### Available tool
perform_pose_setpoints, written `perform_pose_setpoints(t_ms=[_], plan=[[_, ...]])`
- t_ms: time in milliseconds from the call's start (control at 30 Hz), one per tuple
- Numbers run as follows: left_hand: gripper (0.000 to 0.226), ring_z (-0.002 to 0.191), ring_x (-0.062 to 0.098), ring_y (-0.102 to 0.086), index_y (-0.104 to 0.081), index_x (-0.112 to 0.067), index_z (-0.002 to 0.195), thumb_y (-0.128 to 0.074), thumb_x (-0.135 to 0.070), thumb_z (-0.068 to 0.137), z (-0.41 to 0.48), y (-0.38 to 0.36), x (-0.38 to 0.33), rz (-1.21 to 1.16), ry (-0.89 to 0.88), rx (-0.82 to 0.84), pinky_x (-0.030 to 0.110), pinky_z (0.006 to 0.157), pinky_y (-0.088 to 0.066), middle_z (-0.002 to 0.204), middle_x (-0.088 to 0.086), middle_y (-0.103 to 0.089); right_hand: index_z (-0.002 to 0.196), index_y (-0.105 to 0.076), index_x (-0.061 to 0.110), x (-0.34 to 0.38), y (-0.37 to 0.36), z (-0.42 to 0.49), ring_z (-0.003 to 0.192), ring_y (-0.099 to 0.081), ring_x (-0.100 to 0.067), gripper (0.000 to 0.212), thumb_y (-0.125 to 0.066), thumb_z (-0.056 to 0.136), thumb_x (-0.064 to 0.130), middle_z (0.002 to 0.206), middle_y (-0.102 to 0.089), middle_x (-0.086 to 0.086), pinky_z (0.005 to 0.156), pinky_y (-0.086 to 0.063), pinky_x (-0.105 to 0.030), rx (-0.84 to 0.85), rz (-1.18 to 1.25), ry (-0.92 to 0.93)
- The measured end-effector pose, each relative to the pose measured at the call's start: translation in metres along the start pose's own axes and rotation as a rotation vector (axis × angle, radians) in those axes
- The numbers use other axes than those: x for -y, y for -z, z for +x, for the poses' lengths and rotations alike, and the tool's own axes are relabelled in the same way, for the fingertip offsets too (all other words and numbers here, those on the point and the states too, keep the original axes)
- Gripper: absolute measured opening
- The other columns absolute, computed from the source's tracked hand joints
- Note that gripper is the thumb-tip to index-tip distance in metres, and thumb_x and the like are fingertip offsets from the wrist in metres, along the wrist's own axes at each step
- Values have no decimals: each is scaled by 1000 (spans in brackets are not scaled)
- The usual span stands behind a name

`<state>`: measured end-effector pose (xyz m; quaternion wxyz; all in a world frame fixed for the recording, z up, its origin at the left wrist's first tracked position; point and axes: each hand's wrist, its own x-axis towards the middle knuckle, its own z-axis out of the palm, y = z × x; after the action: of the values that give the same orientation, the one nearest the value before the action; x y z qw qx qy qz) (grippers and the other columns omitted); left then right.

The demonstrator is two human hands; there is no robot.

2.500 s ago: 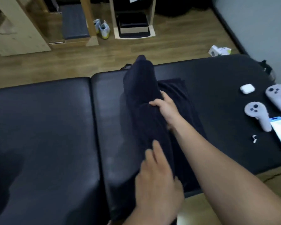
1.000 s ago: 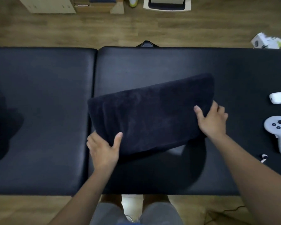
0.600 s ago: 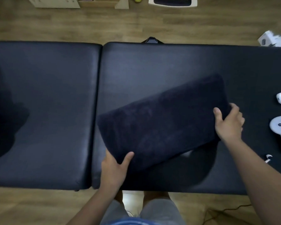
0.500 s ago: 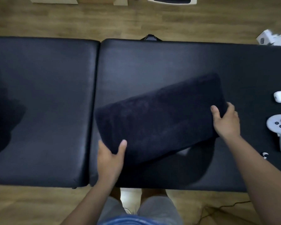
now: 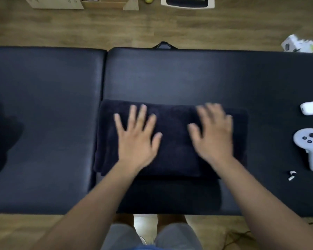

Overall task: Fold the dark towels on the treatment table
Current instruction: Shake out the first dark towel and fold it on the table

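L hand (image 5: 136,139), R hand (image 5: 213,136): flat, splayed.

Therapy room, padded treatment table (image 5: 170,73), wood floor (image 5: 152,27)
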<state>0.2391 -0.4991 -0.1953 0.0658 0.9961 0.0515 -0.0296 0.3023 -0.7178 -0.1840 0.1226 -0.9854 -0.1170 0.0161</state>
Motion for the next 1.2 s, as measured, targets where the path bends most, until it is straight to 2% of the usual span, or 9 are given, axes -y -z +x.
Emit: perform_pose_setpoints(t_ms=[100,200,367,633,700,767,867,1033,1200], plan=[[76,156,30,2,-25,-34,157,-30,-72,92,1,-14,2,57,49,143,77,111,7,169,1,-11,154,-26,31,13,-35,1,152,-10,-29,65,-25,96,61,164,-20,-5,117,-4,-65,265,-180,222],[89,154,31,13,-11,-43,158,-31,-87,82,15,-12,26,-82,375,147,75,110,8,169,-4,5,155,-25,31,-25,-39,12,152,-10,-31,70,-24,94,66,164,-20,-5,119,-3,-61,221,-222,120],[96,141,41,-29,-11,-45,156,-43,-88,76,21,-7,44,-342,665,114,58,111,-31,168,-3,1,155,-23,31,-52,-37,18,152,-2,-33,72,-17,94,68,165,-15,-7,119,1,-61,166,-198,-167],[90,135,42,-34,-13,-33,159,-36,-81,86,26,-6,35,-197,669,118,57,111,-28,166,13,-7,156,-23,29,-42,-31,23,151,-2,-35,74,-14,92,66,165,-14,-8,118,-1,-64,217,-158,-231],[83,145,47,-23,-19,-27,159,-37,-71,91,20,0,24,-82,509,13,64,116,-17,166,22,-5,155,-25,30,-22,-28,12,152,-1,-35,69,-23,92,59,165,-13,-10,116,0,-68,197,-112,-181],[73,151,45,-13,-30,-24,157,-40,-58,93,0,-3,3,31,14,-47,67,117,-4,166,22,-11,154,-29,30,-4,-31,-21,152,-7,-35,66,-34,93,54,164,-17,-12,117,-3,-66,171,-112,2],[65,155,34,-8,-34,-31,156,-34,-60,98,-38,-20,-13,114,-418,127,69,118,1,167,8,-17,154,-32,28,-10,-41,-80,152,-9,-34,64,-37,95,51,163,-19,-13,119,-9,-61,199,-149,85],[77,155,33,-2,-22,-38,157,-31,-74,91,-32,-17,16,72,-26,171,70,114,8,169,4,-10,152,-34,23,-57,-37,-102,150,-15,-37,66,-37,93,52,162,-23,-14,120,-9,-57,125,-113,-133],[90,153,29,-7,-16,-23,160,-60,-58,90,-23,9,55,-404,401,52,54,122,-17,168,10,-5,156,-19,21,-80,-19,-86,145,-29,-32,77,-54,94,51,159,-27,-12,118,-28,-49,25,424,-603]])
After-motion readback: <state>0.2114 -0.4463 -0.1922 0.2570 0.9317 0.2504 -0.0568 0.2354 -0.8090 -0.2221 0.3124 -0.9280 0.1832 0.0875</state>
